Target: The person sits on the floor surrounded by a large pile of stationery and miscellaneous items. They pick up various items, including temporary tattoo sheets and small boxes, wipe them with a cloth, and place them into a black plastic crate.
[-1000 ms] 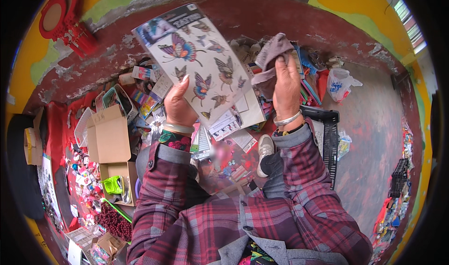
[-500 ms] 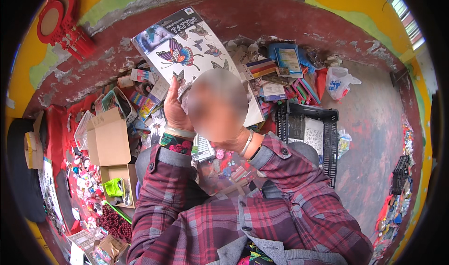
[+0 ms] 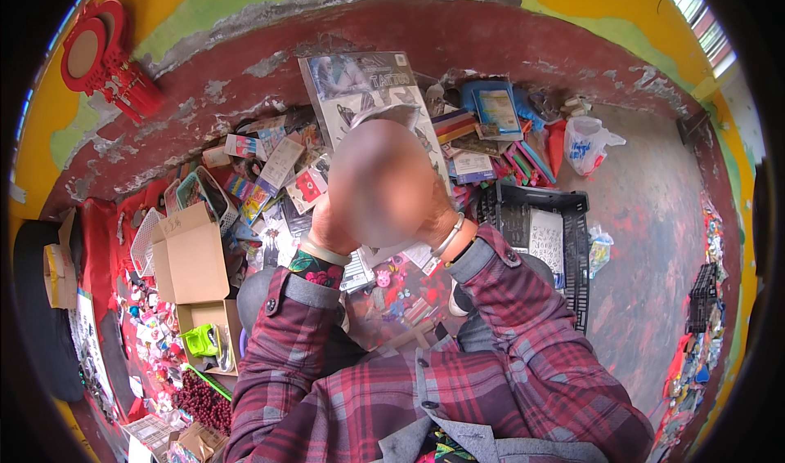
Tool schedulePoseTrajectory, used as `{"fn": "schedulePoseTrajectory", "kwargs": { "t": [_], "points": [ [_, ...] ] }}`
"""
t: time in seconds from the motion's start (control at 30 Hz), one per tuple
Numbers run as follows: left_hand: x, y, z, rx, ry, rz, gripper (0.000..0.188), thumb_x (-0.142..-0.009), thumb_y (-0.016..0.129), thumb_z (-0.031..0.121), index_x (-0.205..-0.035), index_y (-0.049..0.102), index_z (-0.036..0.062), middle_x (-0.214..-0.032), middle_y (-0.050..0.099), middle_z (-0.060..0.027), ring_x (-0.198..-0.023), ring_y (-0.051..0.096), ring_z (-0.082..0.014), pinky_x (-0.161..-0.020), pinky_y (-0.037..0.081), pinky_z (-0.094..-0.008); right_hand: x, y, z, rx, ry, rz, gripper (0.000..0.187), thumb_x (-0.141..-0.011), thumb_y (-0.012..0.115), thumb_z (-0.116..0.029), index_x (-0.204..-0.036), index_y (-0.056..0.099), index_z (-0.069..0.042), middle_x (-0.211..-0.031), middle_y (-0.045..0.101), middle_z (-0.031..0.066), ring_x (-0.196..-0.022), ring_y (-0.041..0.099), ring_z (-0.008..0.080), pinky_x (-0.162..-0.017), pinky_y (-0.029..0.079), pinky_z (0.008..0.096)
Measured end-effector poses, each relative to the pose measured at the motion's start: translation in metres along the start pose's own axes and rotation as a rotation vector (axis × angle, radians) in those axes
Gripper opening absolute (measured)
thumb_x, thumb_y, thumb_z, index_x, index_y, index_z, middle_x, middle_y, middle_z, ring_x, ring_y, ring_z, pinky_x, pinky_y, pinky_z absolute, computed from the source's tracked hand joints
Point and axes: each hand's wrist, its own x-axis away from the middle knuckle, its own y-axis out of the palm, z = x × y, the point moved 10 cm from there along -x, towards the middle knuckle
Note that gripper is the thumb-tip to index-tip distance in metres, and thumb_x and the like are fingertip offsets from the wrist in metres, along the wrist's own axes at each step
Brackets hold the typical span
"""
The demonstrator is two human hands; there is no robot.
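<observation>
Between my two hands stands a flat pack of tattoo sticker sheets [image 3: 334, 111], with a dark printed header and dark butterfly shapes below it. My left hand [image 3: 334, 229] is at its lower left side and my right hand [image 3: 442, 212] at its right side, both closed on the pack. A round blurred patch covers the middle of the pack and most of my fingers, so their exact grip is hidden. A strip of the pack's lower end shows between my wrists.
Beyond the pack lie heaped cards and packets [image 3: 282, 162]. A black plastic crate [image 3: 577, 250] stands to the right, with a white plastic bag [image 3: 586, 146] farther back. Left are an open cardboard box [image 3: 191, 254] and a basket [image 3: 200, 187]. Small items [image 3: 384, 277] lie below my hands.
The pack has come lower and to the right and stands straighter. Its colourful butterfly face has given way to a greyer one. My left hand has shifted slightly down and right.
</observation>
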Motion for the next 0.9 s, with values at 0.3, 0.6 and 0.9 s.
{"fn": "schedulePoseTrajectory", "kwargs": {
  "t": [0.3,0.6,0.9],
  "points": [
    [0.001,0.005,0.001,0.0,-0.08,0.004,0.078,-0.086,0.039,0.061,-0.137,0.03,0.0034,-0.135,0.04,-0.0125,-0.122,0.042,-0.0278,-0.1,0.036,-0.0429,-0.01,-0.023,-0.002,-0.036,-0.054,0.045,0.056,-0.082,0.06,-0.021,-0.131,0.038,-0.005,-0.124,0.049,0.0088,-0.118,0.045,0.0225,-0.102,0.033,0.034],
    [-0.004,0.004,0.064,-0.464,0.167,0.292,0.076,-0.083,0.046,0.051,-0.134,0.03,-0.0034,-0.132,0.043,-0.0149,-0.12,0.044,-0.0272,-0.101,0.034,-0.0404,-0.002,-0.004,-0.026,0.177,-0.235,-0.09,0.028,-0.081,0.056,-0.015,-0.108,0.06,-0.008,-0.133,0.044,0.0126,-0.123,0.042,0.0276,-0.102,0.03,0.0448],
    [-0.012,0.013,0.023,-0.512,0.063,0.064,0.043,-0.098,0.031,0.028,-0.13,0.036,-0.0006,-0.13,0.046,-0.0112,-0.12,0.043,-0.0181,-0.104,0.03,-0.0329,-0.006,-0.008,-0.01,0.123,-0.065,0.018,0.027,-0.082,0.056,-0.021,-0.101,0.06,-0.003,-0.138,0.036,0.0159,-0.129,0.033,0.0304,-0.102,0.028,0.0493]
  ]
}}
